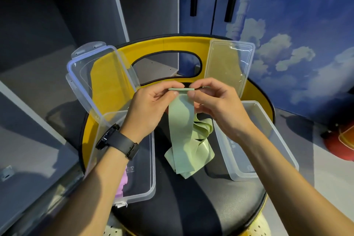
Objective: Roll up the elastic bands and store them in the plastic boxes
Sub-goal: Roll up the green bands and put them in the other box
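Observation:
A long pale green elastic band (pixel 182 130) hangs from my fingers down to the black chair seat (pixel 191 197), where its lower part lies crumpled. My left hand (pixel 149 105) and my right hand (pixel 216 101) each pinch one side of its folded top edge. A clear plastic box (pixel 138 188) lies on the seat at the left under my left forearm, with something pink (pixel 122 184) inside. A second clear box (pixel 268 140) sits at the right, and I see nothing in it.
Two clear lids lean on the yellow chair back (pixel 168 44): one at the left (pixel 99 74), one at the right (pixel 228 63). Grey cabinet shelves (pixel 38 82) stand on the left. A red-orange object (pixel 342 145) lies on the floor at far right.

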Demonstrator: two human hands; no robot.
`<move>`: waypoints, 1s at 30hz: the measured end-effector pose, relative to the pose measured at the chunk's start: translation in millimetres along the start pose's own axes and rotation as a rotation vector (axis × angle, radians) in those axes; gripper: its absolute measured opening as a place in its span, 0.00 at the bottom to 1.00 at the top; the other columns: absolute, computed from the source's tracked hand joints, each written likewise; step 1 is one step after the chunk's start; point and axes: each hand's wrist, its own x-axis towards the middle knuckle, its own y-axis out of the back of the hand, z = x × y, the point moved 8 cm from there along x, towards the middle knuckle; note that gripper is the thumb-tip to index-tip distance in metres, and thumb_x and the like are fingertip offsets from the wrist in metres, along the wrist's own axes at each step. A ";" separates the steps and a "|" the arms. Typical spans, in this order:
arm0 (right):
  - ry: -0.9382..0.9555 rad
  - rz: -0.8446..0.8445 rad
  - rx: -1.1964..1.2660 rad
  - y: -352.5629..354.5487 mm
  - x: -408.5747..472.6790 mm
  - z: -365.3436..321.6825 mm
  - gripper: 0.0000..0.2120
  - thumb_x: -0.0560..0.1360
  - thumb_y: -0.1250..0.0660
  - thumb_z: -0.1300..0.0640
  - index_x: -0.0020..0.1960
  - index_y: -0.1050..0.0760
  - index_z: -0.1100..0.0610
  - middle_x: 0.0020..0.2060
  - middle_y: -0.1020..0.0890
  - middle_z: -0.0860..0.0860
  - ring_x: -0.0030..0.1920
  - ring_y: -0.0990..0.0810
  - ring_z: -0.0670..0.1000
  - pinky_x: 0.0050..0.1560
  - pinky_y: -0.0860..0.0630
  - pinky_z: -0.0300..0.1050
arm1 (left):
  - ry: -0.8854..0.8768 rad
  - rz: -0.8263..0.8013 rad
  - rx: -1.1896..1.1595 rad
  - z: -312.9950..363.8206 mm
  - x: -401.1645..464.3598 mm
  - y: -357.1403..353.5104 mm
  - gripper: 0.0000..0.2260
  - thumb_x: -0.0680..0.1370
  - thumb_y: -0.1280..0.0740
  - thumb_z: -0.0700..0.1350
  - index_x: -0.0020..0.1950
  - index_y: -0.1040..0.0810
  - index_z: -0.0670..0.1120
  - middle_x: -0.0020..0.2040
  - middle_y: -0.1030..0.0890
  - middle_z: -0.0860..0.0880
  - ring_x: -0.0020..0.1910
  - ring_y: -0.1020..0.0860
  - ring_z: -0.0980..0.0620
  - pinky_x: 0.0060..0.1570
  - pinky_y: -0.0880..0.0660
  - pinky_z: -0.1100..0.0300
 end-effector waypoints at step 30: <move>0.072 -0.016 -0.079 5.6 0.1 -3.9 0.07 0.72 0.29 0.67 0.45 0.20 0.57 0.37 0.16 0.49 0.40 0.20 0.48 0.43 0.22 0.42 | 0.082 -0.026 -0.135 -0.8 -6.6 -4.2 0.10 0.76 0.31 0.37 0.52 0.19 0.51 0.48 0.15 0.53 0.48 0.18 0.58 0.45 0.24 0.68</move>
